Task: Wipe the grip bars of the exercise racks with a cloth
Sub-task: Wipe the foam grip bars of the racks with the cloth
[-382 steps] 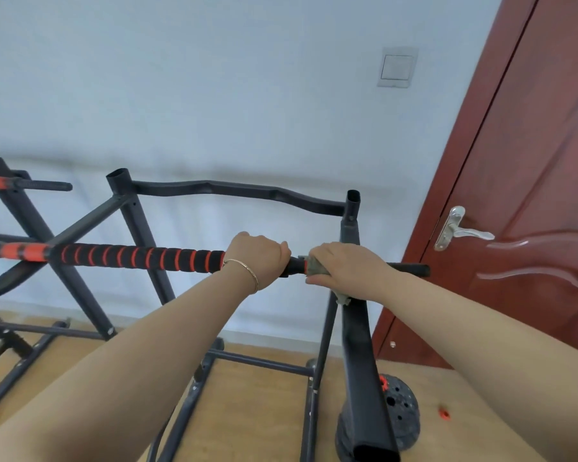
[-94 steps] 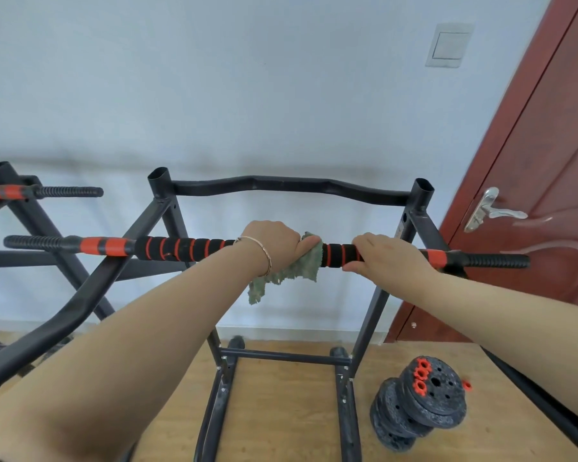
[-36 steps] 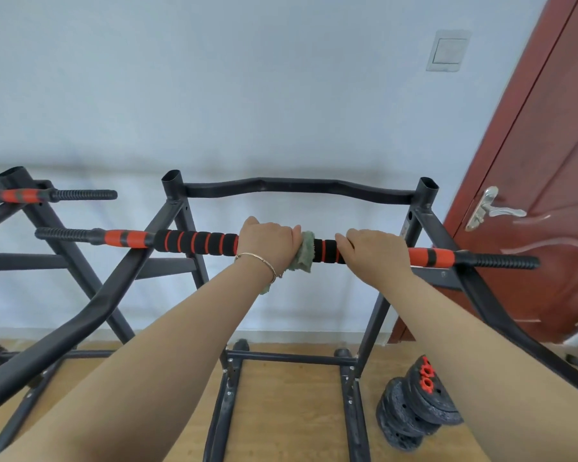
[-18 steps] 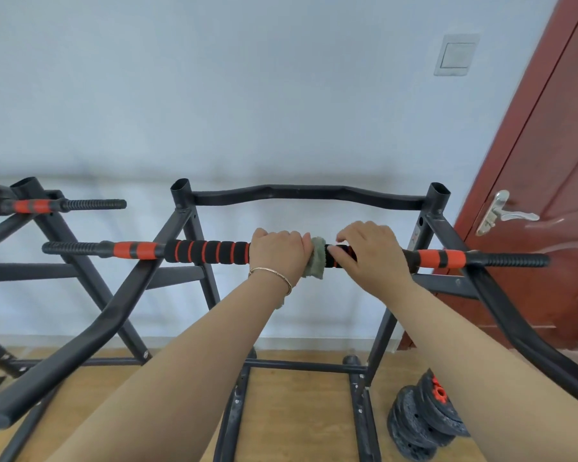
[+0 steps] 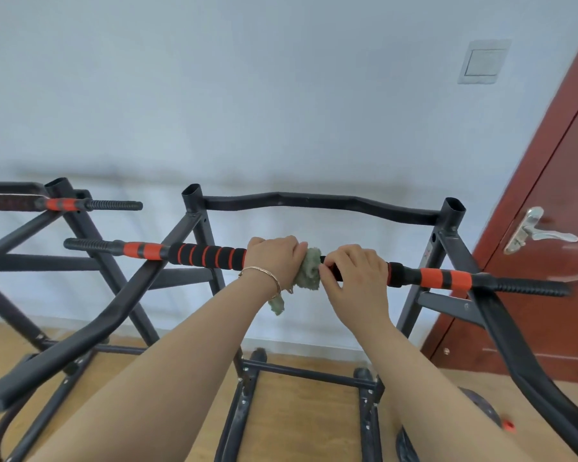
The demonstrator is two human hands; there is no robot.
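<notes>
A black and orange grip bar [image 5: 201, 255] lies across the top of a black steel exercise rack [image 5: 317, 203]. My left hand [image 5: 276, 260] grips a bunched pale green cloth [image 5: 309, 270] wrapped round the middle of the bar; a tail of the cloth hangs below my wrist. Right beside the cloth, my right hand [image 5: 357, 275] grips the bar, fingers curled over its top. A second grip bar [image 5: 80, 205] rests on another rack at the far left.
The white wall stands close behind the racks. A red-brown door [image 5: 548, 208] with a metal handle [image 5: 534, 228] is at the right. Dark weight plates [image 5: 411, 445] lie on the wooden floor at the lower right. Rack arms slope toward me on both sides.
Both hands stay on the bar. The cloth is more bunched between them, and my right hand has closed up against it. The view has shifted slightly.
</notes>
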